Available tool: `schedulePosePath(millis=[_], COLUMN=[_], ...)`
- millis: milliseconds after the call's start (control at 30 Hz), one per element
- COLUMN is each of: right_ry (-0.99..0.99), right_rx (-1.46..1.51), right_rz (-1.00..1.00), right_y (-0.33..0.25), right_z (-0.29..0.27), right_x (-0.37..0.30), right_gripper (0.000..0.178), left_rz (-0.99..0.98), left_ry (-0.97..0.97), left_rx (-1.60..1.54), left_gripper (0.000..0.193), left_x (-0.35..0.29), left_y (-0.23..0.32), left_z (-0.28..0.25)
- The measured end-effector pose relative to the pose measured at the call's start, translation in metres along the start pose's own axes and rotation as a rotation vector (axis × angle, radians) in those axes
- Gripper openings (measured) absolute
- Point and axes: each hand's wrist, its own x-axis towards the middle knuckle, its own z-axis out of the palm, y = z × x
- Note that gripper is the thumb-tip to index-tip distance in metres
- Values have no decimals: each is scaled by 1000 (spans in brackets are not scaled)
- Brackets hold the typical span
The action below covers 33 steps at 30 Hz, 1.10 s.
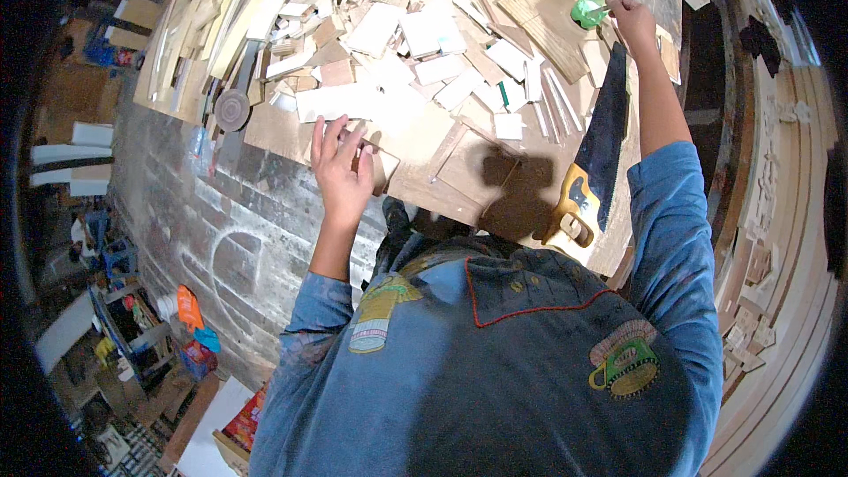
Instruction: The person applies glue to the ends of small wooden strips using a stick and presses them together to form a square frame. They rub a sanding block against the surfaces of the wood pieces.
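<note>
your left hand (pixel 343 178) is spread beside a small wooden block (pixel 385 170); past the handsaw (pixel 602 146), well apart, your right hand (pixel 632 21) meets a green plastic container (pixel 587 9), grip unclear. you seem to be reaching in; next calls for a light pinch.

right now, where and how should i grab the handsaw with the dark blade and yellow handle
Probably best by the looped yellow handle of the dark-bladed handsaw, coming from the near side, lower in the picture: its grip hole lies nearest the wearer, while the long flat blade points away.
</note>
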Motion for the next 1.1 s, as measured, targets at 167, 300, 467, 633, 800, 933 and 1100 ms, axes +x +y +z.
schedulePosePath(millis=[167,300,467,633,800,933,1100], right_ry=[259,-193,-302,-305,-437,-412,-413], right_rx=[-111,-194,-313,-156,-72,-152,180], right_rz=[-148,-167,-124,-13,61,131,-17], right_y=[-36,-46,-51,-43,-29,-30,-13], right_z=[-25,-24,5,17,18,6,-26], right_x=[-54,-139,-201,-206,-187,-184,-199], right_gripper=[30,29,33,31,33,31,31], left_rz=[58,88,119,151,217,234,217], left_ry=[-41,-39,-69,-105,-121,-136,-125], left_rx=[31,23,-1,11,12,4,-128], left_gripper=[29,29,29,28,28,28,28], left_x=[9,14,13,16,21,25,30], left_y=[21,23,23,34,48,54,69], left_z=[3,7,10,17,17,16,14])
